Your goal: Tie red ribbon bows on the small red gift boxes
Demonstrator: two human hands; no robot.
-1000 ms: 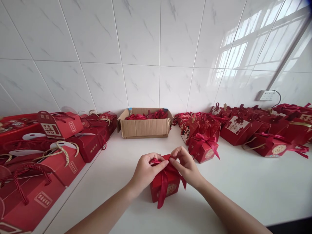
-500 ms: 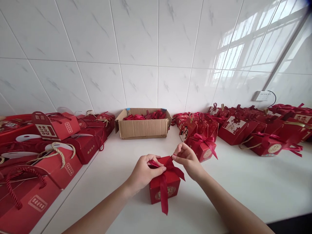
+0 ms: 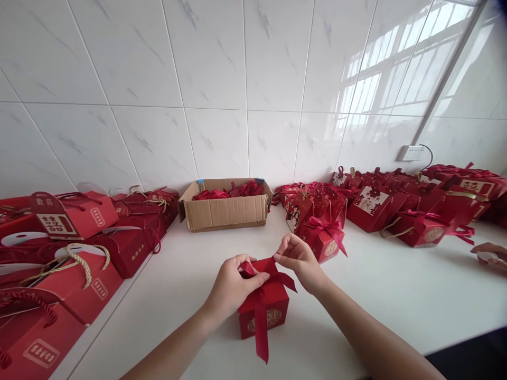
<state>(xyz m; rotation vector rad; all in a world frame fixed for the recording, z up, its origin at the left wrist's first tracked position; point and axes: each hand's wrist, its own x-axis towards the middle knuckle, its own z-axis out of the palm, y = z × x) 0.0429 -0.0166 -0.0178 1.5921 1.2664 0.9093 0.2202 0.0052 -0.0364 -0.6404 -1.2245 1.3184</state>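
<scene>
A small red gift box (image 3: 282,309) with a gold emblem on its front stands on the white table before me. Dark red ribbon (image 3: 261,322) crosses its top, one tail hanging down the front and another sticking out to the right. My left hand (image 3: 233,285) is closed at the top left of the box, thumb pressed on the ribbon beside the knot. Between thumb and fingertips my right hand (image 3: 299,264) pinches a raised part of the same ribbon at the box's back right edge. The left fingertips are partly hidden behind the ribbon.
A cardboard box (image 3: 225,214) of red ribbons stands by the tiled wall. Red handled boxes (image 3: 79,214) are stacked at left. A ribboned box (image 3: 322,240) and several red bags (image 3: 372,206) stand right. Another person's hand (image 3: 491,254) shows at the right edge.
The camera view has shifted slightly to the right. Another person's hand has come into view at the right edge. Both my hands keep hold of the ribbon with little movement.
</scene>
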